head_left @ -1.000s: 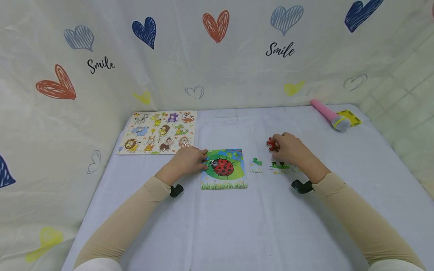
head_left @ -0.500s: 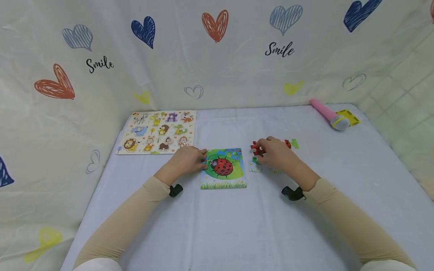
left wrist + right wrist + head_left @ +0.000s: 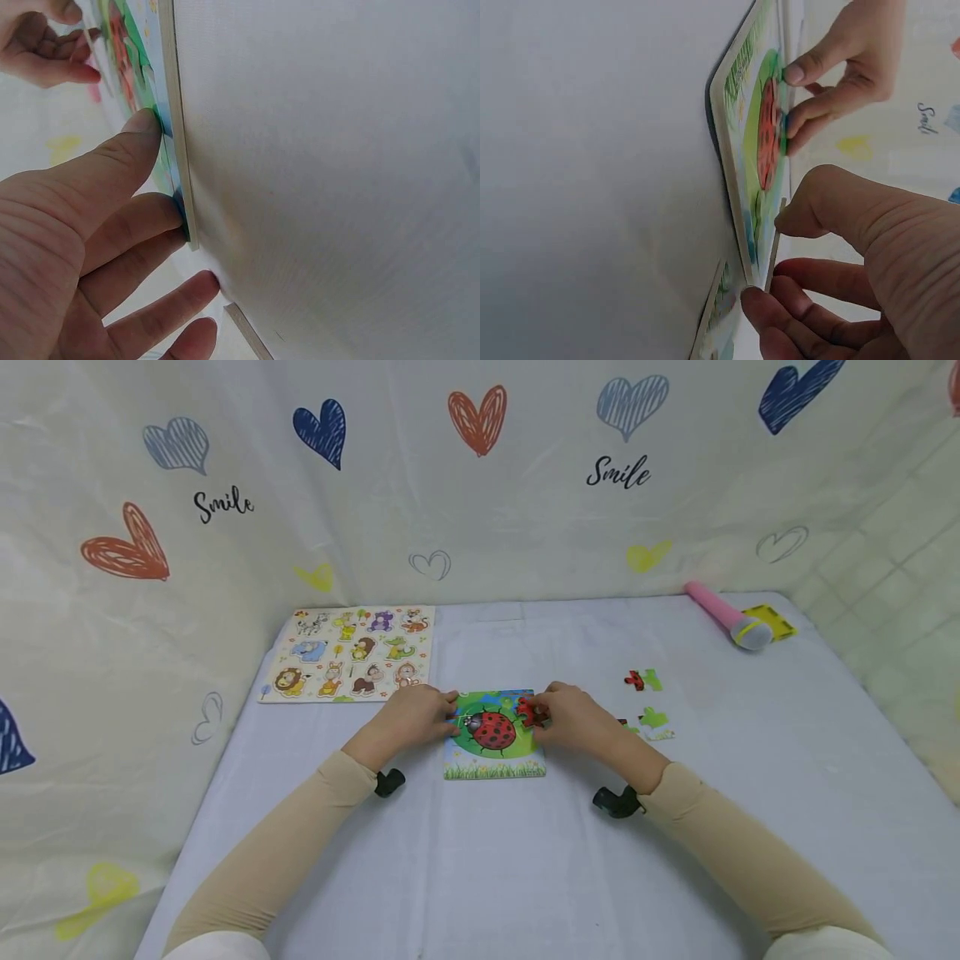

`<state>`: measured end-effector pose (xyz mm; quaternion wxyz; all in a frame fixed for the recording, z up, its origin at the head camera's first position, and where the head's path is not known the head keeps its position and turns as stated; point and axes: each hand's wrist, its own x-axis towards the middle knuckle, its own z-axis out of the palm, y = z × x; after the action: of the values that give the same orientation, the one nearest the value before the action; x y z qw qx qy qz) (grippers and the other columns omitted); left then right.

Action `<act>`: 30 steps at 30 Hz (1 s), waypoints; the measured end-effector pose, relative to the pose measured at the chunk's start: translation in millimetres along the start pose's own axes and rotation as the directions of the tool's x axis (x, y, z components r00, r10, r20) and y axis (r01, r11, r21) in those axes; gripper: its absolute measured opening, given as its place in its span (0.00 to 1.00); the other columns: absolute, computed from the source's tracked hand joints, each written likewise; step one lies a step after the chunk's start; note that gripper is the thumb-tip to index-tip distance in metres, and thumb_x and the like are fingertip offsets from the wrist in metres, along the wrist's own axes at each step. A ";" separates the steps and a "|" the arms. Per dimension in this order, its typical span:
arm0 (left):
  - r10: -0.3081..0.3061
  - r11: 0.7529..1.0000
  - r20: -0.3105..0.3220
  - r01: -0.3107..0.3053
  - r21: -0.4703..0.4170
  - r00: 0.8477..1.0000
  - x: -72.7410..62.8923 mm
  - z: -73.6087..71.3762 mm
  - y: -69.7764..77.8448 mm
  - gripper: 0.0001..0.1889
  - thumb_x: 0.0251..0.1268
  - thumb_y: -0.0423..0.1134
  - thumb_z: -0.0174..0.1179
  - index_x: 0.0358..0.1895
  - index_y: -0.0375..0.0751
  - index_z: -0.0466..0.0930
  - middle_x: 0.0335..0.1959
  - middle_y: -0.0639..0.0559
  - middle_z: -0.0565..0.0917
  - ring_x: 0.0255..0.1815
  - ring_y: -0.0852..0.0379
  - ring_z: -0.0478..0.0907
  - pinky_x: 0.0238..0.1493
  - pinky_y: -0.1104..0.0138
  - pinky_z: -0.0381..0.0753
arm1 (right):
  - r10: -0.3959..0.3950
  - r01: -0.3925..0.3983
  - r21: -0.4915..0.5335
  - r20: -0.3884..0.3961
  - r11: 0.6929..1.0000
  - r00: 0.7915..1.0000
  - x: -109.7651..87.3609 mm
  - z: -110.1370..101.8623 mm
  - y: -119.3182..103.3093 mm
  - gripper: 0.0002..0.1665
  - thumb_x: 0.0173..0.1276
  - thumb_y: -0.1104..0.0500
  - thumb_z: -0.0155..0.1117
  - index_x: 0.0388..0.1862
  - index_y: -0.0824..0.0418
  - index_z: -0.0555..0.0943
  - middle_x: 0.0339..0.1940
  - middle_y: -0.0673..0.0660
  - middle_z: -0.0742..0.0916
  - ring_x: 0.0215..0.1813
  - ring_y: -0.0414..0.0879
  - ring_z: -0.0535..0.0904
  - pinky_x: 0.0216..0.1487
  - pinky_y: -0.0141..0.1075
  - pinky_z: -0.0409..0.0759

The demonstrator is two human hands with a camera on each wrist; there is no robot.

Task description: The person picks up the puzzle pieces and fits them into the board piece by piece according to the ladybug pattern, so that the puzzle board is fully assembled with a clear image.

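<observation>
On the white cloth [image 3: 495, 860] lies the ladybird board [image 3: 495, 772], its left edge touched by the left hand [image 3: 411, 714], thumb and fingers apart. Over the board's upper right part, the right hand [image 3: 581, 722] pinches the red piece [image 3: 531, 712]; whether piece and board touch cannot be told. Loose pieces [image 3: 654, 718] lie to the right, the animal board [image 3: 347, 652] beyond, leftward. A tilted press could plausibly skid the ladybird board, should the left hand bear only lightly. The right wrist view shows the piece edge-on between thumb and fingers; only the head view shows the animal board's printed face
</observation>
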<state>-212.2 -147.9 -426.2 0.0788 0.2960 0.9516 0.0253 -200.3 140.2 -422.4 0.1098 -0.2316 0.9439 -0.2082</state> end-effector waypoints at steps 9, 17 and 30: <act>0.004 1.000 -0.008 -0.004 -0.018 1.000 -1.0 1.4 -1.7 0.24 0.68 0.56 0.68 0.60 0.47 0.87 0.71 0.52 0.78 0.63 0.45 0.83 0.59 0.53 0.84 | -0.110 0.110 0.004 0.008 0.994 0.994 2.9 9.3 -17.0 0.25 0.57 0.63 0.68 0.56 0.64 0.88 0.40 0.54 0.89 0.54 0.55 0.83 0.52 0.46 0.84; 0.009 1.000 -0.022 -0.009 -0.010 1.000 -0.3 3.0 -2.3 0.21 0.67 0.56 0.68 0.56 0.48 0.89 0.71 0.52 0.78 0.61 0.46 0.83 0.56 0.54 0.85 | -0.200 0.199 -0.025 -0.037 0.980 0.979 4.2 19.8 -32.0 0.21 0.61 0.60 0.69 0.53 0.63 0.89 0.39 0.53 0.86 0.37 0.42 0.76 0.31 0.32 0.76; 0.004 1.000 -0.014 -0.004 0.003 1.000 1.6 3.5 -2.4 0.25 0.67 0.56 0.68 0.62 0.47 0.85 0.70 0.53 0.78 0.62 0.46 0.83 0.58 0.54 0.84 | -0.183 0.182 -0.032 -0.028 0.983 0.983 8.2 31.0 -46.6 0.18 0.64 0.57 0.69 0.50 0.65 0.90 0.34 0.50 0.82 0.34 0.41 0.72 0.28 0.30 0.73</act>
<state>-214.3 -149.0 -430.1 0.0717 0.2980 0.9515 0.0262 -179.8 88.0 -430.1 0.0724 -0.3157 0.9232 -0.2071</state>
